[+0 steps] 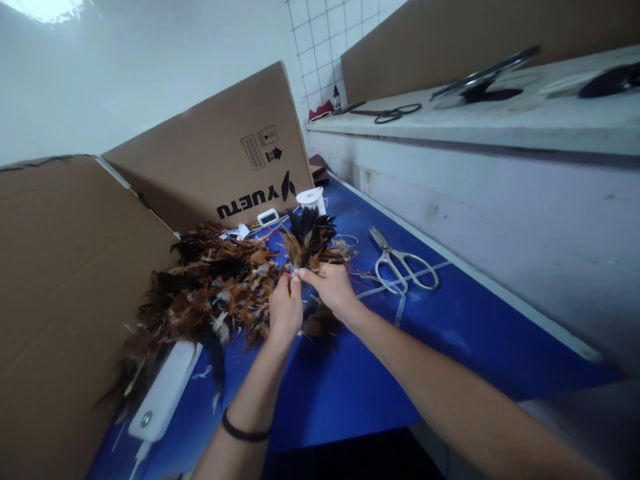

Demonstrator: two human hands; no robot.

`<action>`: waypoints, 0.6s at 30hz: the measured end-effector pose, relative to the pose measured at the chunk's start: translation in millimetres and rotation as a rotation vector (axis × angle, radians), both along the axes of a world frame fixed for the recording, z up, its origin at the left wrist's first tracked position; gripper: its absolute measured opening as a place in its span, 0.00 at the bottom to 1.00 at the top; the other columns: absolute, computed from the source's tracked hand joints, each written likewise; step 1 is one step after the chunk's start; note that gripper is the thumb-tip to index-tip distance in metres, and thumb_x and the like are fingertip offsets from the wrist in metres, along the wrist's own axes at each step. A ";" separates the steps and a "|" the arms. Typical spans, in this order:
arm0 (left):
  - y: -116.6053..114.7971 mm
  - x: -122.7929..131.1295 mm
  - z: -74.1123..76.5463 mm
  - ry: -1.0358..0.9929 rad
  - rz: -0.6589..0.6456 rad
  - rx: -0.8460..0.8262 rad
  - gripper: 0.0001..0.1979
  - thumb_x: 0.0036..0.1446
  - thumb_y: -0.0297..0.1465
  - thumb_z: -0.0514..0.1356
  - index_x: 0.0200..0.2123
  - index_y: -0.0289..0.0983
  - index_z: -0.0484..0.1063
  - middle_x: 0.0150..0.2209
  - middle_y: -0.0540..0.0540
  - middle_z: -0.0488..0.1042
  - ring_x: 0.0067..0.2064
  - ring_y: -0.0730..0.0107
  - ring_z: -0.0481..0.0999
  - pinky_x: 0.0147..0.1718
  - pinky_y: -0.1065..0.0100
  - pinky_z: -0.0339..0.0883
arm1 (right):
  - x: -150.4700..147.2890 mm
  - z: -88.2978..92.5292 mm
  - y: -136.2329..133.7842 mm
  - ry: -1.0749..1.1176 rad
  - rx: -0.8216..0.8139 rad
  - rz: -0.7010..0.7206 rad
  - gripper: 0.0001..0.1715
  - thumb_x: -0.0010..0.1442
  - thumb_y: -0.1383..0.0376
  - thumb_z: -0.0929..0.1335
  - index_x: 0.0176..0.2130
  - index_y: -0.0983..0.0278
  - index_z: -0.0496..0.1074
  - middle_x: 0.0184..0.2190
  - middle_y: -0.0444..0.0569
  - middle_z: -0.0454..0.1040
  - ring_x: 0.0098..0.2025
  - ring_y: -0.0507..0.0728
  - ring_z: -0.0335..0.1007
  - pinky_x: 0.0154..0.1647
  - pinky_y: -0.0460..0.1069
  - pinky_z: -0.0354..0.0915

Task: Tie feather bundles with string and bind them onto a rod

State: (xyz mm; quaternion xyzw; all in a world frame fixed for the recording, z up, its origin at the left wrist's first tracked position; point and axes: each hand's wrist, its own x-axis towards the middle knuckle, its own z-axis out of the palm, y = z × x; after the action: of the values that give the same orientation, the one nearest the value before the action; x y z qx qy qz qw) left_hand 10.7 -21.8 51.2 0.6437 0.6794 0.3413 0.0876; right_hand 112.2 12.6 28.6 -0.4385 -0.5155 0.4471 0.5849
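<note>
Both my hands meet over a blue table top [450, 333]. My left hand [284, 310] and my right hand [333, 288] pinch the base of a small bunch of brown and black feathers [311, 241], fingertips touching at its stem. The bunch fans upward away from me. A large pile of brown, black and white feathers [210, 293] lies just left of my hands. A black band sits on my left wrist.
White-handled scissors [403, 265] lie right of my hands beside white thread. A white thread spool [311, 198] and a small white device [267, 217] stand behind. Cardboard boxes [220, 153] wall the left. A white power bank [165, 393] lies near the front. A raised ledge [500, 113] runs on the right.
</note>
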 end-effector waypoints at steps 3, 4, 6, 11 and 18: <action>0.4 -2.4 -0.1 -0.141 -0.040 0.047 0.17 0.57 0.41 0.47 0.34 0.35 0.69 0.29 0.46 0.73 0.29 0.69 0.71 0.29 0.70 0.59 | -0.2 1.9 -0.5 0.135 -0.003 0.055 0.15 0.46 0.58 0.69 0.26 0.69 0.73 0.22 0.47 0.73 0.26 0.53 0.68 0.27 0.47 0.63; -0.3 -2.6 1.0 -0.166 -0.051 0.054 0.17 0.57 0.42 0.48 0.34 0.35 0.68 0.27 0.46 0.73 0.28 0.70 0.70 0.28 0.71 0.59 | -0.2 2.6 -0.8 0.177 -0.007 0.076 0.14 0.46 0.58 0.69 0.27 0.69 0.73 0.24 0.48 0.74 0.27 0.54 0.69 0.29 0.47 0.64; -3.0 -2.0 4.5 -0.164 -0.067 0.063 0.16 0.57 0.42 0.48 0.34 0.36 0.68 0.25 0.48 0.73 0.25 0.72 0.69 0.27 0.72 0.58 | -0.1 4.1 -1.3 0.240 -0.006 0.104 0.13 0.46 0.60 0.69 0.28 0.69 0.73 0.26 0.49 0.75 0.29 0.55 0.70 0.31 0.48 0.65; -12.9 2.9 11.7 0.107 0.010 0.107 0.13 0.59 0.39 0.48 0.36 0.38 0.67 0.27 0.48 0.74 0.27 0.72 0.71 0.26 0.73 0.55 | 1.6 7.6 -3.0 0.287 -0.011 0.126 0.13 0.44 0.62 0.70 0.29 0.69 0.73 0.27 0.48 0.74 0.30 0.54 0.69 0.33 0.48 0.64; -17.5 10.3 3.3 0.624 0.118 0.089 0.17 0.62 0.38 0.42 0.40 0.40 0.67 0.31 0.45 0.73 0.28 0.69 0.72 0.24 0.71 0.54 | 5.9 16.4 -8.9 0.229 -0.222 0.087 0.11 0.45 0.66 0.67 0.17 0.66 0.61 0.11 0.37 0.57 0.14 0.45 0.50 0.15 0.42 0.49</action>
State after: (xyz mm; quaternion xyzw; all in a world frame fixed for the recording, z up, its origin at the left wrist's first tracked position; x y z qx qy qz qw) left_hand 21.0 -39.3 54.4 0.6801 0.6940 0.1614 -0.1729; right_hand 118.1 3.7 45.0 -0.4240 -0.4115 0.5731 0.5679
